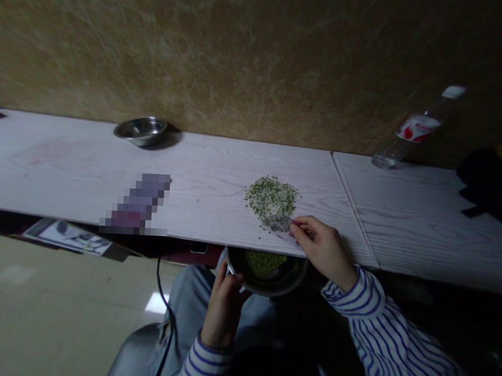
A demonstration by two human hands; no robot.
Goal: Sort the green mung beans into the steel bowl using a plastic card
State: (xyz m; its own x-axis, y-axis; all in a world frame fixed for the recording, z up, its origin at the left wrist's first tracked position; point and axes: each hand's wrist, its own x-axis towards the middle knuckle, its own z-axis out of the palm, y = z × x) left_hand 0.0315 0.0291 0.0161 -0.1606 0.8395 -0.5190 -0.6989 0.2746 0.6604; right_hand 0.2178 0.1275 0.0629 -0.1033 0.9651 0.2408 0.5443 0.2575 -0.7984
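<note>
A loose pile of green beans mixed with white grains (272, 197) lies near the front edge of the pale wooden tabletop (209, 174). At the pile's near side, my right hand (321, 245) pinches a thin, see-through piece of plastic (280, 223) between thumb and fingers; its exact kind is unclear. Just below the table edge is a metal bowl (299, 277) with small green beans (266, 263) in it. Gripping that bowl's left rim is my left hand (224, 304), thumb on the rim and the other fingers partly hidden. The tabletop covers the bowl's far side.
A small empty metal bowl (141, 130) stands at the back left, with a blurred-out flat object (138, 204) in front of it. Toward the back right stands a clear bottle (418, 128), near a dark item (493, 178). A black cable (170, 318) hangs by my leg.
</note>
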